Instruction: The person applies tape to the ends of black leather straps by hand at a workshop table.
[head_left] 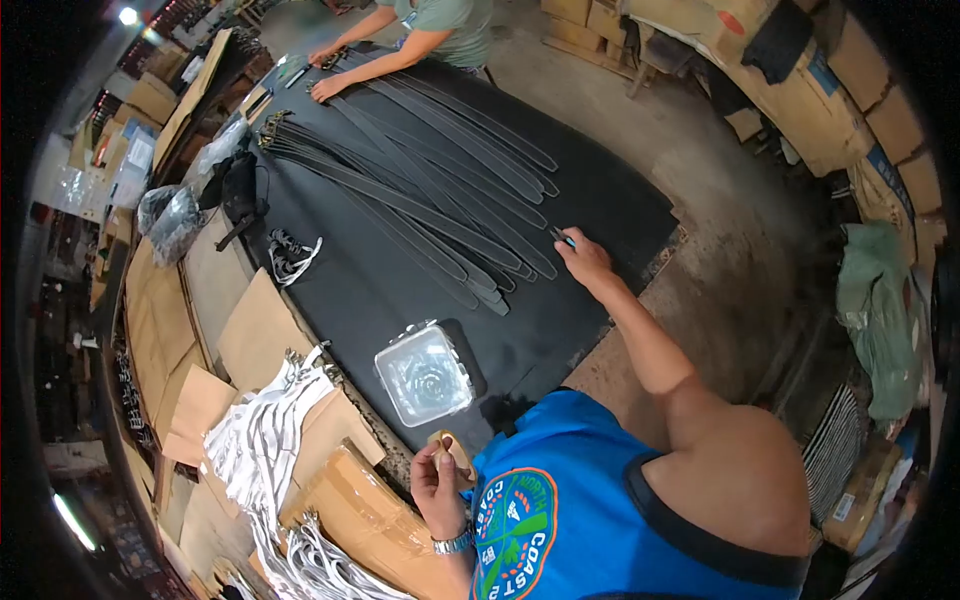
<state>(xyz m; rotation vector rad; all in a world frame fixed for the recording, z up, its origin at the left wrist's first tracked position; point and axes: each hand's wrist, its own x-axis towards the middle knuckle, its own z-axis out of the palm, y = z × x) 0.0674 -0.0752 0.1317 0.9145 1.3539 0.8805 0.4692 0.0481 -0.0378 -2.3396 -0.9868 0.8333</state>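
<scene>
Covering black table: dark belts

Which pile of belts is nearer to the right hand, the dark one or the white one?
The dark belts: the right hand rests at their tips. The white belts lie by the left hand.

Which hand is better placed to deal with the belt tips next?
Right, probably. The right hand holds a small tool beside the belt tips; the left hand grips a tan ring back by the chest.
</scene>
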